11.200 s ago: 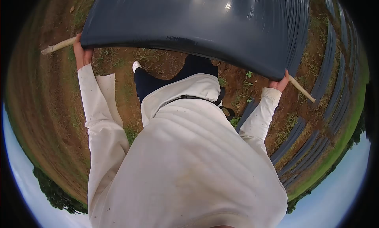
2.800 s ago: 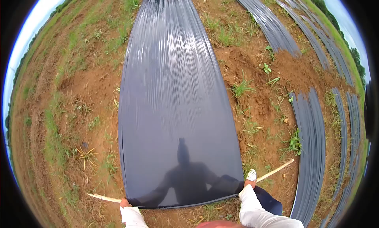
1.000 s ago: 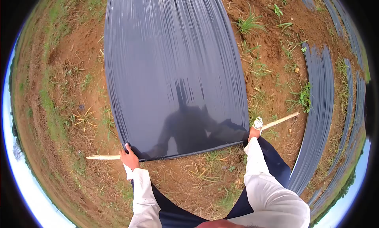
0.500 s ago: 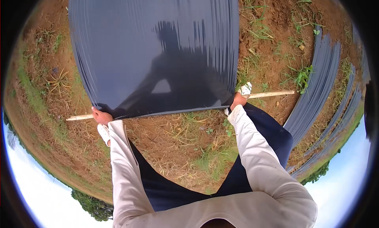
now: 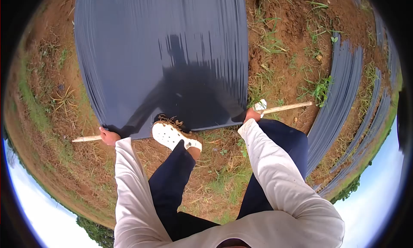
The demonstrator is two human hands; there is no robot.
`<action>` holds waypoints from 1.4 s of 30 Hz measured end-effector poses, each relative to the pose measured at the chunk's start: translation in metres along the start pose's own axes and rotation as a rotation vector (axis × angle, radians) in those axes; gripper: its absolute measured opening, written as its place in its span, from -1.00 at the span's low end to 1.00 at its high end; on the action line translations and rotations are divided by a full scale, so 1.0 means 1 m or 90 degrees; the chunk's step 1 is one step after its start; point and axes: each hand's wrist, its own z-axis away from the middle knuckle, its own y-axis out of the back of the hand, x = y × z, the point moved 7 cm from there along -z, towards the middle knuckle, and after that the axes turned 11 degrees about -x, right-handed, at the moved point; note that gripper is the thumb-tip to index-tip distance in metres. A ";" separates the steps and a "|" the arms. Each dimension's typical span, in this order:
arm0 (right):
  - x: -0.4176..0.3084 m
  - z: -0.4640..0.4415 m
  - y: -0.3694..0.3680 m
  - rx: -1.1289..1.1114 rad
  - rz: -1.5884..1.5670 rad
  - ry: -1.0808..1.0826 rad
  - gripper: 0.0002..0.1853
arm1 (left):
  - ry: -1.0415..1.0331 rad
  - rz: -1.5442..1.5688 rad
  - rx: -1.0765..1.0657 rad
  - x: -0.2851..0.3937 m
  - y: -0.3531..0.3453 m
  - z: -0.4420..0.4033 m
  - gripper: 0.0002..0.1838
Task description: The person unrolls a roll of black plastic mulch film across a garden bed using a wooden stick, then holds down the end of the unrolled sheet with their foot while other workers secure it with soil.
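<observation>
A wide sheet of dark plastic film (image 5: 129, 54) stretches away in front of me, its near edge lying along a wooden stick (image 5: 287, 107). Near the film's left corner, my left hand (image 5: 110, 136) is closed around the stick, whose bare end sticks out beyond it. My right hand (image 5: 252, 114) grips the stick at the right corner, with a longer bare length past it. Between my hands, my left foot in a white clog (image 5: 167, 134) is at the film's near edge, with dry grass and soil at its toe. The stick's middle is hidden by the film.
Brown soil with grass tufts (image 5: 320, 91) borders the film. To the right, more strips of dark film (image 5: 337, 93) lie on the ground. My other white clog (image 5: 260, 105) shows beside my right hand. Trees (image 5: 97, 231) stand at the field's edge.
My left foot has come inward from beside my left hand to the film's edge between my hands. My right hand and the stick's right end have shifted slightly left. Both hands keep their hold.
</observation>
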 end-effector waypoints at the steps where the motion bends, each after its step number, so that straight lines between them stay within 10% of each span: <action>1: -0.001 -0.001 -0.002 -0.010 -0.031 0.019 -0.59 | 0.018 -0.077 -0.039 0.003 -0.004 -0.002 -0.35; 7: -0.019 0.028 0.016 -0.057 0.002 -0.074 -0.34 | 0.384 -0.050 -0.116 -0.047 -0.012 -0.050 -0.17; 9: -0.041 0.078 0.044 -0.085 0.016 -0.088 -0.21 | 0.278 -0.100 -0.047 0.007 -0.012 -0.040 -0.23; 13: -0.118 0.179 0.086 -0.398 0.407 0.314 -0.46 | -0.155 0.094 -0.442 0.236 0.005 0.066 -0.22; 19: -0.181 0.258 0.217 -0.428 0.541 0.401 -0.64 | -0.261 0.288 -0.954 0.471 0.128 0.229 -0.43; 22: -0.110 0.239 0.258 -0.475 0.935 0.225 -0.17 | -0.338 0.367 -0.976 0.512 0.197 0.259 -0.65; 29: -0.071 0.259 0.352 -0.764 1.083 0.307 -0.17 | -0.542 -0.038 -0.601 0.369 0.347 0.282 -0.51; 33: -0.038 0.197 0.365 -0.865 1.058 0.336 -0.06 | -0.325 0.067 -0.693 0.298 0.421 0.322 -0.20; 38: -0.073 0.101 0.366 -0.792 0.976 0.297 -0.28 | 0.013 0.082 -0.763 0.246 0.426 0.359 0.03; 40: -0.155 0.118 0.392 -0.680 1.150 0.562 -0.52 | -0.070 0.031 -0.780 0.244 0.408 0.361 -0.06; 42: -0.217 0.080 0.410 -0.485 1.081 0.455 -0.83 | -0.087 -0.149 -0.807 0.258 0.416 0.370 -0.12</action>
